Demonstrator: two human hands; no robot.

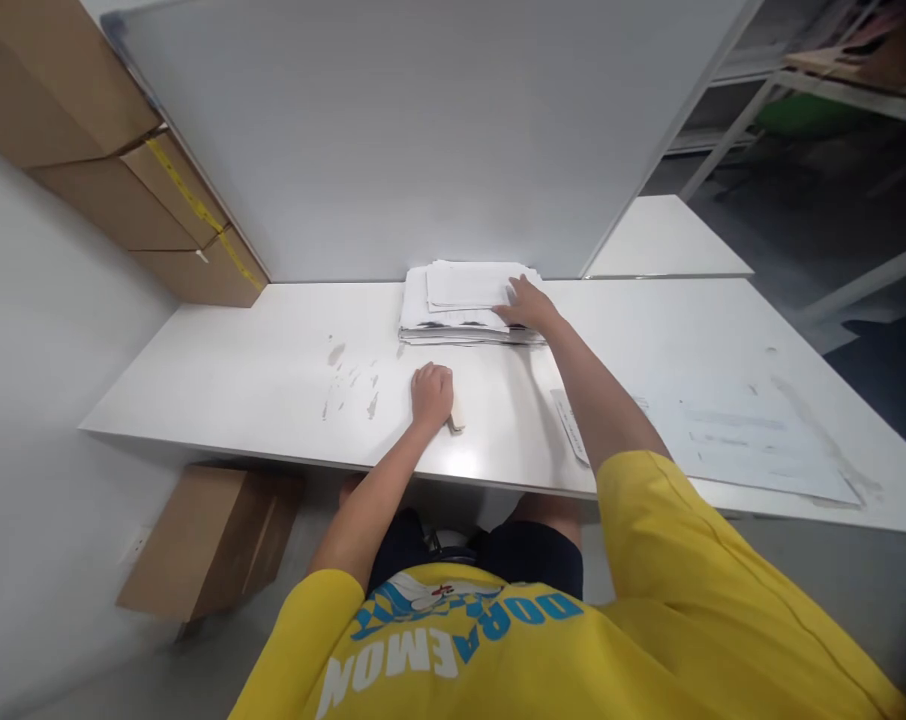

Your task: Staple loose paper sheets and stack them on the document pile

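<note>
Spread right hand [528,305] touches the right end of the paper stack [460,287], lengthwise along the table's [258,370] back edge, beyond the left hand [431,395] clenched on a pale block [457,415].

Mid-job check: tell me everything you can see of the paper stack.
The paper stack lies flat on the white table, just before the upright board. Its sheets are white with slightly uneven edges; a smaller batch sits on top. Dark marks show near its front edge; any print is unreadable. The right hand touches its right end.
</note>
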